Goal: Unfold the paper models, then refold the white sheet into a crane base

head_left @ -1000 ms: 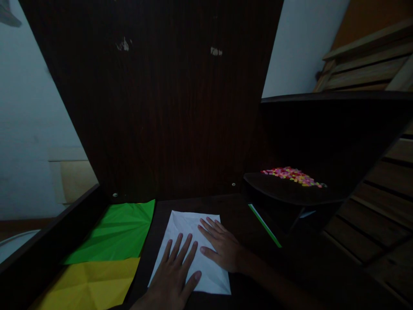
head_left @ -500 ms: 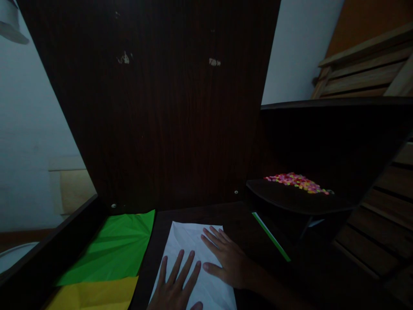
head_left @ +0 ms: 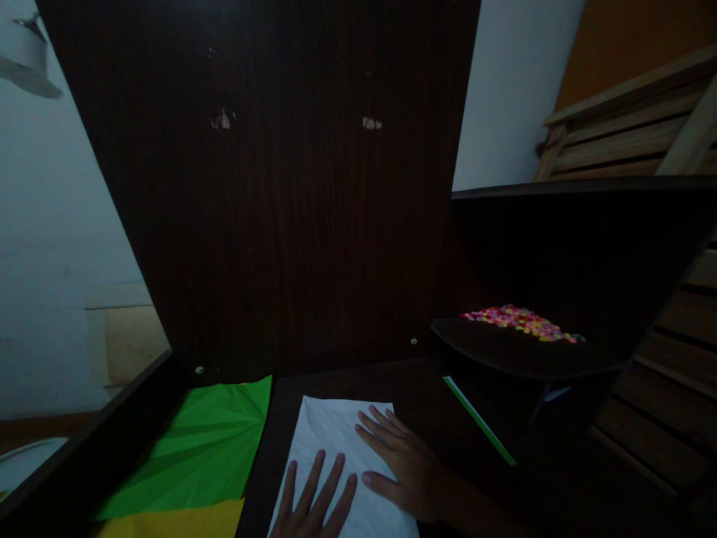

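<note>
A sheet of white paper (head_left: 328, 426), lightly creased, lies on the dark wooden desk in front of me. My left hand (head_left: 314, 508) rests flat on its lower left part with fingers spread; its lower part is cut off by the frame edge. Flat on the right side of the sheet is my right hand (head_left: 403, 467), fingers stretched out and thumb apart. Neither hand grips anything. Left of the paper lies creased green paper (head_left: 207, 433), with yellow paper (head_left: 179, 519) showing at its near edge.
A thin green and white strip (head_left: 479, 420) lies to the right. Small colourful pieces (head_left: 518, 321) are heaped on a rounded dark shelf (head_left: 520, 359). A tall dark wood panel (head_left: 314, 224) rises behind, and a low side board (head_left: 95, 433) edges the left.
The whole view has shifted slightly, so things sit a little lower. Both hands remain spread on the white paper with almost no change in pose.
</note>
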### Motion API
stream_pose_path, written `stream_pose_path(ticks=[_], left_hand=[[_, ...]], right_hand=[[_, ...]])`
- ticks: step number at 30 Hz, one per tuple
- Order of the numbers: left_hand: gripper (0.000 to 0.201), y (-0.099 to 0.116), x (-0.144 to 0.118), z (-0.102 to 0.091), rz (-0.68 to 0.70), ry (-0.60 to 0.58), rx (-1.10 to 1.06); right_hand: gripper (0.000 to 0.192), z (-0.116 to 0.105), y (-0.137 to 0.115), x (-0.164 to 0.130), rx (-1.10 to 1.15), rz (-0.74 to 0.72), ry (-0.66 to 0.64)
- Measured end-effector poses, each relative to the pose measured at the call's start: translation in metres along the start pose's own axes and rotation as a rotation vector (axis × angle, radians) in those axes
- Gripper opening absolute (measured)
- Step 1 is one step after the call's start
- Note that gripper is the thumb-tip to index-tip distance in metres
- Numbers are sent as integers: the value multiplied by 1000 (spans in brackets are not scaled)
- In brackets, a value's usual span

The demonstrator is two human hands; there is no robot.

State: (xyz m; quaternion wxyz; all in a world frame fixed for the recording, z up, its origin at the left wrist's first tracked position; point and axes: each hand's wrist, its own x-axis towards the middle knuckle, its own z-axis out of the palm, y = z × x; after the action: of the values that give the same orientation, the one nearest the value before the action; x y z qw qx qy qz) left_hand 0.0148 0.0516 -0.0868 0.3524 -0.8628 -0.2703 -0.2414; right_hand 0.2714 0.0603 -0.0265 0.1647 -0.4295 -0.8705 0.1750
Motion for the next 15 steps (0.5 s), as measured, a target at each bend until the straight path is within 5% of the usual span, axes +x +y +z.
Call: stream_pose_path(ticks=[15], left_hand=[[58, -14, -9, -11, 90, -36, -57]], right_hand=[[68, -2, 0, 2, 43, 23, -24]])
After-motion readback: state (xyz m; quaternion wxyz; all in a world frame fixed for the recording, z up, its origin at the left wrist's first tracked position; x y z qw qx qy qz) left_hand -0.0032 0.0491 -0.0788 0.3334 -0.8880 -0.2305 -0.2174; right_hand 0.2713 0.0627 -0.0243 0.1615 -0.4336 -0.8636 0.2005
